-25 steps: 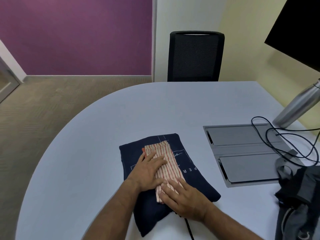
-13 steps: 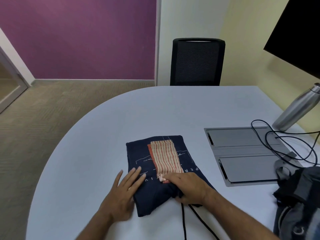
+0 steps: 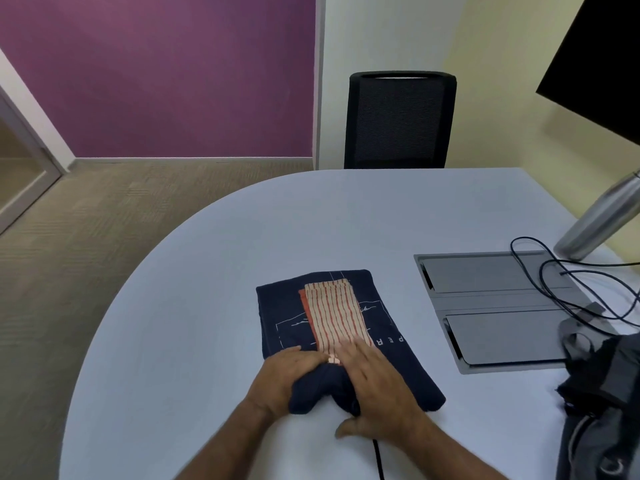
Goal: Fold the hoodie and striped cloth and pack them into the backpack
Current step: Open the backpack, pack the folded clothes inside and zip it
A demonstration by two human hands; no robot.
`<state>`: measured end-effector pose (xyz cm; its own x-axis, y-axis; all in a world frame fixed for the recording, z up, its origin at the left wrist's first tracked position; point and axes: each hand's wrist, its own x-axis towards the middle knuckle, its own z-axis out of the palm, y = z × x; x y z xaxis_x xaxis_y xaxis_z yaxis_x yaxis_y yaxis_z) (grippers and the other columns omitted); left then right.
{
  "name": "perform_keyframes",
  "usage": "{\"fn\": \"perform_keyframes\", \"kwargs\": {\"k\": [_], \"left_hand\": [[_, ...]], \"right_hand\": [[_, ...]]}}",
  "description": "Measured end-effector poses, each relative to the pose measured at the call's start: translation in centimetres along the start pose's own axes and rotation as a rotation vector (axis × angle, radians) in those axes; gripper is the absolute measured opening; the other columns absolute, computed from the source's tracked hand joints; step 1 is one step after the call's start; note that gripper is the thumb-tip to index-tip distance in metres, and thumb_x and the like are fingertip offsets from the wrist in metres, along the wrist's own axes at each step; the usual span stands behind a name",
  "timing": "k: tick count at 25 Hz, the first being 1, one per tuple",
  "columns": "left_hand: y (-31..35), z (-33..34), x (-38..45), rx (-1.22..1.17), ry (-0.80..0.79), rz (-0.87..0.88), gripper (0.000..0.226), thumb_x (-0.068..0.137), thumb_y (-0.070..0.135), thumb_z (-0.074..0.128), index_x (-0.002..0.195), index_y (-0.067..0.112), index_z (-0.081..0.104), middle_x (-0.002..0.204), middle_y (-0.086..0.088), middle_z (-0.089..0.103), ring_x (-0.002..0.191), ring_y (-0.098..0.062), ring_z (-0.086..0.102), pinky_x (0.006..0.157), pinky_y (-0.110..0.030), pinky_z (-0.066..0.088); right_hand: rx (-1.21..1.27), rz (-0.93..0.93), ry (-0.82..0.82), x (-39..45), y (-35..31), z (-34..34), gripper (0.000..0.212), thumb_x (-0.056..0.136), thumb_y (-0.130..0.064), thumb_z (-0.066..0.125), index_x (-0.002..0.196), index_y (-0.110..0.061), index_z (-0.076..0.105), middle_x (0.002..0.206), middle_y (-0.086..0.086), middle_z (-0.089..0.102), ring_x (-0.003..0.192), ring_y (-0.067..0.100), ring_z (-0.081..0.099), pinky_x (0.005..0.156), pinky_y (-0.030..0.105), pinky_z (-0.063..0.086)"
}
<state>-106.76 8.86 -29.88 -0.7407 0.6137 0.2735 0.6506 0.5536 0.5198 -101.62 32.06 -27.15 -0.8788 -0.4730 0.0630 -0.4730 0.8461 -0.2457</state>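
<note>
One navy hoodie (image 3: 287, 317) lies folded into a soft, flattish rectangle on the pale, smooth, round-ended table (image 3: 194, 271), a thin white line graphic and a few white letters showing on its top. One striped cloth (image 3: 337, 315), cream with narrow red-orange stripes, rests on it as a long narrow folded strip, running away from the fingertips of both hands towards the hoodie's far edge.

Two bare hands work at the near end of the bundle. The left hand (image 3: 284, 379) has its fingers curled round the bunched near-left edge of the hoodie. The right hand (image 3: 379, 386) lies flat, fingers straight and slightly spread, pressing on the near end of the striped cloth and the hoodie under it, with the thumb down on the table. One dark cord (image 3: 379, 459) trails out from beneath that hand towards the near edge.

Well to the right of the right fingers sits one backpack (image 3: 602, 403), dark grey and black fabric, slumped and partly out of view. Beyond it are one grey rectangular panel (image 3: 491, 306) with two lids set into the table, a loop of black cables (image 3: 550, 282), and one brushed-metal cylindrical post (image 3: 602, 216). One black mesh-backed chair (image 3: 398, 123) stands at the far side.
</note>
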Motion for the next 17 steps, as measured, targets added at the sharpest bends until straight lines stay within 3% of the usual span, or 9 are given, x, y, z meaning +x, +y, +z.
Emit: {"fn": "perform_keyframes", "kwargs": {"k": [1,3,5,8,10,13,15,17], "left_hand": [[-0.1,0.0,-0.2,-0.022,-0.006,-0.012,0.055,0.068,0.036,0.082,0.119,0.024,0.066,0.107,0.006,0.074,0.098,-0.008,0.067,0.090,-0.030,0.056],[-0.1,0.0,-0.4,-0.021,-0.026,-0.030,0.054,0.067,0.033,0.082,0.117,0.024,0.066,0.106,0.006,0.074,0.098,-0.006,0.063,0.090,-0.027,0.053],[0.2,-0.1,0.2,-0.008,-0.087,-0.054,0.054,0.072,0.028,0.081,0.123,0.023,0.066,0.114,0.003,0.072,0.106,-0.009,0.061,0.096,-0.030,0.051],[1.2,-0.7,0.3,-0.006,-0.216,-0.184,0.058,0.085,0.030,0.075,0.139,0.024,0.055,0.137,0.004,0.059,0.127,-0.011,0.049,0.114,-0.029,0.034],[1.3,-1.3,-0.6,0.025,-0.191,-0.166,0.079,0.081,0.047,0.075,0.149,0.033,0.037,0.152,0.013,0.041,0.141,-0.004,0.028,0.123,-0.027,0.016],[0.8,-2.3,-1.5,0.155,-0.165,-0.140,0.114,0.072,0.073,0.066,0.156,0.041,-0.004,0.163,0.016,0.003,0.150,-0.005,-0.001,0.124,-0.031,-0.003],[1.0,-3.2,-0.9,0.201,-0.115,-0.160,0.120,0.070,0.079,0.063,0.158,0.033,-0.004,0.162,0.015,-0.007,0.151,-0.007,-0.008,0.123,-0.032,-0.005],[1.7,-4.2,0.3,0.193,-0.084,-0.149,0.120,0.068,0.079,0.063,0.160,0.025,0.010,0.162,0.012,0.001,0.151,-0.010,0.000,0.124,-0.037,0.004]], "right_hand": [[-0.022,0.027,0.036,0.0,-0.4,0.7,0.123,0.056,-0.077,0.061,0.154,-0.014,0.021,0.155,0.004,0.038,0.144,0.022,0.033,0.116,0.041,0.030],[-0.003,0.024,0.120,0.1,-0.7,1.7,0.113,0.054,-0.059,0.082,0.146,-0.011,0.035,0.141,0.007,0.056,0.133,0.024,0.051,0.107,0.043,0.045],[0.026,-0.027,0.190,0.2,-0.5,2.0,0.100,0.043,-0.035,0.096,0.129,-0.013,0.048,0.118,0.005,0.070,0.112,0.022,0.066,0.095,0.039,0.055],[0.043,-0.047,0.172,0.4,-0.3,0.7,0.076,0.043,-0.024,0.094,0.110,-0.018,0.057,0.099,-0.003,0.070,0.091,0.014,0.068,0.086,0.026,0.058],[0.013,-0.047,0.156,0.6,-0.5,-0.5,0.065,0.049,-0.022,0.090,0.107,-0.020,0.060,0.098,-0.005,0.068,0.087,0.011,0.066,0.080,0.024,0.058],[-0.035,-0.034,0.183,0.6,-0.9,-2.8,0.064,0.050,-0.019,0.089,0.108,-0.018,0.060,0.099,-0.003,0.068,0.086,0.012,0.066,0.076,0.025,0.059],[-0.064,-0.005,0.204,0.2,-1.3,-5.0,0.069,0.048,-0.016,0.089,0.111,-0.016,0.061,0.101,-0.002,0.069,0.087,0.014,0.067,0.075,0.025,0.060],[-0.094,0.028,0.231,-0.4,-1.6,-7.0,0.074,0.050,-0.014,0.087,0.118,-0.015,0.059,0.105,0.000,0.069,0.089,0.016,0.068,0.072,0.027,0.060]]}}
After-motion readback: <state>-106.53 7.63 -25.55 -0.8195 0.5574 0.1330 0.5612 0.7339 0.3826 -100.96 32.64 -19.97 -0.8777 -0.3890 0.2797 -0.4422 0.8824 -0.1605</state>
